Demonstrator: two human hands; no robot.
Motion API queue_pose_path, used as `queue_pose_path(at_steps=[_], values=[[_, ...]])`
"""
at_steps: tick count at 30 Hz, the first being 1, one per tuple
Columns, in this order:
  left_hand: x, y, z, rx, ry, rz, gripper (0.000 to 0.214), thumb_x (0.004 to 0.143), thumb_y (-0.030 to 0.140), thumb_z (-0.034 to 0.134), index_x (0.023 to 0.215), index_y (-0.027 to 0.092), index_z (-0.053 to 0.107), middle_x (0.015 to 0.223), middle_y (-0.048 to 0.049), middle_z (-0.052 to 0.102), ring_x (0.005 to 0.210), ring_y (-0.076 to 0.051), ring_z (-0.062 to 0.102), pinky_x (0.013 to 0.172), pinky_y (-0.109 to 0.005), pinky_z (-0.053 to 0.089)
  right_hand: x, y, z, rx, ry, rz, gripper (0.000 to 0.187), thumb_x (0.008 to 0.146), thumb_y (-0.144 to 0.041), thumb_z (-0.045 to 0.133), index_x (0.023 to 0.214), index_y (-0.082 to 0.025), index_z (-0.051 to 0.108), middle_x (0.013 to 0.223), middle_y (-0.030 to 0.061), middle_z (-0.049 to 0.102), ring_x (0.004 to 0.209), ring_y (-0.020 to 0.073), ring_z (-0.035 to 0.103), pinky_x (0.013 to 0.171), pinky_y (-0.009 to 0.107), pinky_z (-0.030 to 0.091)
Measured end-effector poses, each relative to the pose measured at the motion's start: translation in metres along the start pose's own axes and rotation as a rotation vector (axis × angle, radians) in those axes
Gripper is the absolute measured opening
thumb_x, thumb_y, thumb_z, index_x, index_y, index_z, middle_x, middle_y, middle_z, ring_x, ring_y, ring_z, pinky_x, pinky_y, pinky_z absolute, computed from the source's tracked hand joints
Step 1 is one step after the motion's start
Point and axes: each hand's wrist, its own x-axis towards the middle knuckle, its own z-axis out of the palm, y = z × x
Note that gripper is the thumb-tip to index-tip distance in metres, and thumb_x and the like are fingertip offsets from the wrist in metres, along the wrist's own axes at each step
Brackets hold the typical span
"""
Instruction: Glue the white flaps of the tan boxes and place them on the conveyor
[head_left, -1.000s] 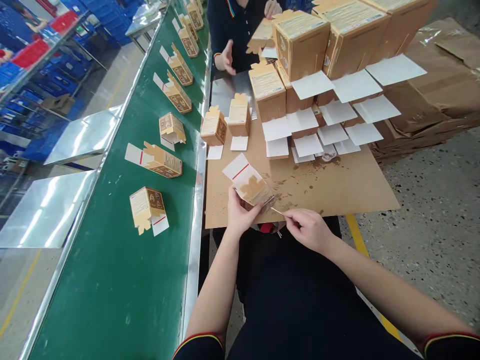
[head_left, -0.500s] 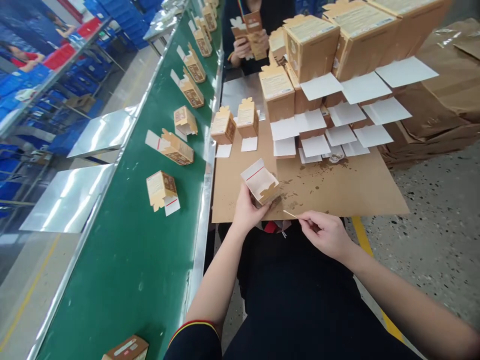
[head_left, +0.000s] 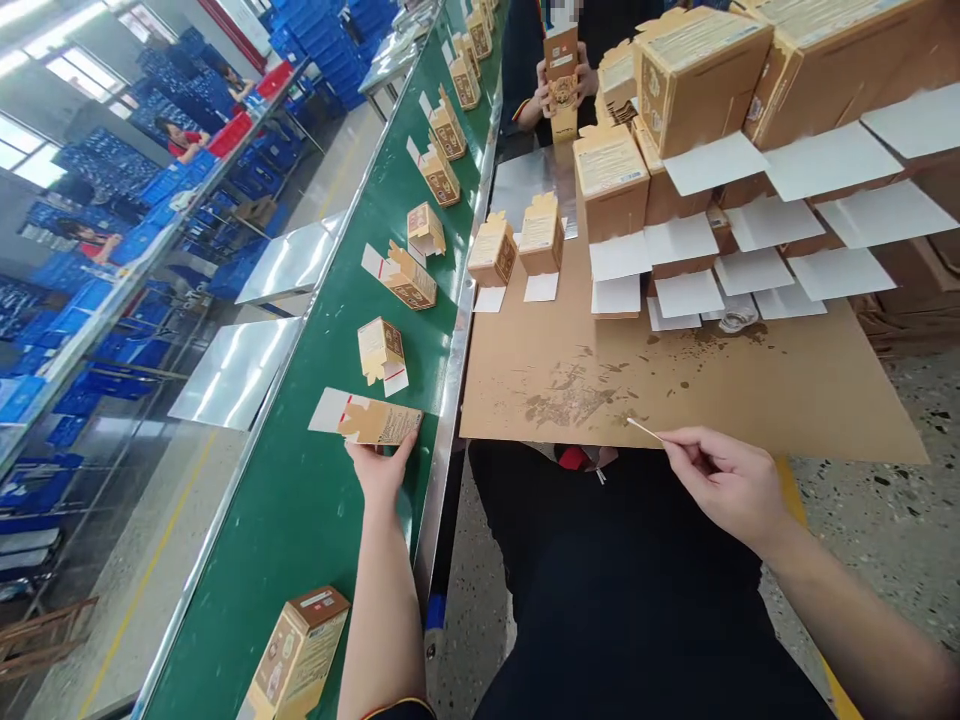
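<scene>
My left hand point(head_left: 381, 467) grips a small cardboard box point(head_left: 381, 422) over the green conveyor belt point(head_left: 315, 520). The box lies on its side, its white flap with a red strip open toward the left. Above the near edge of the brown cardboard sheet point(head_left: 780, 400), my right hand point(head_left: 724, 480) pinches a cotton swab point(head_left: 643, 430), its tip pointing left. Dark wet spots point(head_left: 577, 395) mark the sheet. Just beyond the held box, another open box point(head_left: 381, 352) stands on the belt.
Stacked boxes point(head_left: 611, 185) with white flaps hanging out fill the sheet's far right, beside a small clear dish point(head_left: 739, 315). Two boxes point(head_left: 541, 240) stand near the belt's metal rail point(head_left: 450, 390). Another box point(head_left: 304, 650) sits close on the belt. A co-worker's hands point(head_left: 536, 100) hold a box opposite.
My left hand has carried the box from over the cardboard sheet leftward onto the belt. My right hand still holds the swab near the sheet's edge. The near box on the belt shows more fully.
</scene>
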Motion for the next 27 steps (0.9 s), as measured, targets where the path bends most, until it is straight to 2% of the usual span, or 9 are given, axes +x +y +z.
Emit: queue_pose_path(at_steps=[4,6,9,12,15,17,20,24,27], values=[[-0.027,0.017,0.01,0.122,0.441,0.218,0.095,0.079,0.05,0.095,0.151,0.033,0.036,0.161,-0.014,0.044,0.158,-0.043,0.048,0.132,-0.071,0.042,-0.002,0.0,-0.005,0.004,0.005,0.021,0.013,0.104,-0.026,0.072,0.097,-0.028,0.082,0.062,-0.0043,0.058,0.049,0.0122,0.054,0.049,0.028,0.046],[-0.033,0.039,0.032,0.061,0.458,0.413,0.067,0.091,0.044,0.082,0.144,0.03,0.045,0.152,-0.0127,0.049,0.146,-0.038,0.058,0.128,-0.066,0.047,-0.004,0.0,-0.007,-0.017,0.009,0.055,0.013,0.104,-0.028,0.071,0.097,-0.028,0.082,0.063,-0.004,0.058,0.049,0.0124,0.054,0.049,0.028,0.047],[-0.017,0.079,0.094,-0.055,0.038,0.542,0.034,0.099,0.037,0.07,0.131,0.028,0.063,0.134,-0.0112,0.063,0.134,-0.034,0.065,0.128,-0.059,0.049,-0.001,-0.003,-0.005,-0.026,0.023,0.06,0.017,0.105,-0.032,0.07,0.093,-0.027,0.082,0.062,-0.0029,0.059,0.05,0.0132,0.054,0.05,0.029,0.047],[0.026,0.111,0.172,-0.116,-0.323,0.474,0.034,0.095,0.034,0.074,0.128,0.026,0.072,0.139,-0.0153,0.07,0.145,-0.036,0.061,0.136,-0.057,0.038,0.012,-0.007,0.001,-0.021,0.018,0.018,0.019,0.106,-0.033,0.07,0.093,-0.027,0.081,0.062,-0.0027,0.059,0.05,0.0134,0.053,0.05,0.028,0.047],[0.066,0.123,0.233,-0.151,-0.435,0.329,0.041,0.084,0.032,0.085,0.123,0.023,0.073,0.152,-0.021,0.068,0.163,-0.04,0.049,0.143,-0.06,0.021,0.032,-0.004,-0.003,-0.064,0.022,-0.007,0.018,0.105,-0.034,0.068,0.094,-0.027,0.081,0.062,-0.0022,0.059,0.05,0.0135,0.054,0.051,0.028,0.046],[0.074,0.122,0.252,-0.138,-0.459,0.266,0.04,0.079,0.031,0.089,0.115,0.024,0.073,0.153,-0.0227,0.069,0.167,-0.044,0.043,0.143,-0.066,0.014,0.046,0.003,-0.014,-0.125,0.05,0.005,0.021,0.105,-0.038,0.068,0.092,-0.026,0.08,0.063,-0.0014,0.06,0.051,0.014,0.054,0.051,0.029,0.046],[0.056,0.112,0.25,-0.049,-0.471,0.311,0.027,0.084,0.035,0.086,0.108,0.025,0.074,0.144,-0.0221,0.074,0.162,-0.047,0.049,0.141,-0.071,0.017,0.066,0.02,-0.039,-0.236,0.105,0.042,0.024,0.103,-0.042,0.067,0.09,-0.025,0.078,0.063,-0.0006,0.06,0.053,0.0149,0.054,0.053,0.03,0.045],[0.005,0.103,0.212,0.113,-0.481,0.474,0.014,0.096,0.037,0.073,0.104,0.026,0.079,0.125,-0.0182,0.078,0.135,-0.044,0.068,0.13,-0.067,0.038,0.088,0.037,-0.069,-0.394,0.12,0.113,0.014,0.099,-0.03,0.069,0.086,-0.024,0.073,0.064,0.0008,0.062,0.056,0.0158,0.054,0.059,0.032,0.043],[-0.013,0.105,0.184,0.048,-0.409,0.524,0.012,0.101,0.035,0.069,0.099,0.028,0.078,0.104,-0.0117,0.075,0.109,-0.036,0.071,0.117,-0.057,0.05,0.108,0.045,-0.08,-0.474,0.044,0.155,0.014,0.093,-0.016,0.069,0.083,-0.024,0.067,0.065,0.0013,0.063,0.059,0.0159,0.055,0.061,0.032,0.039]])
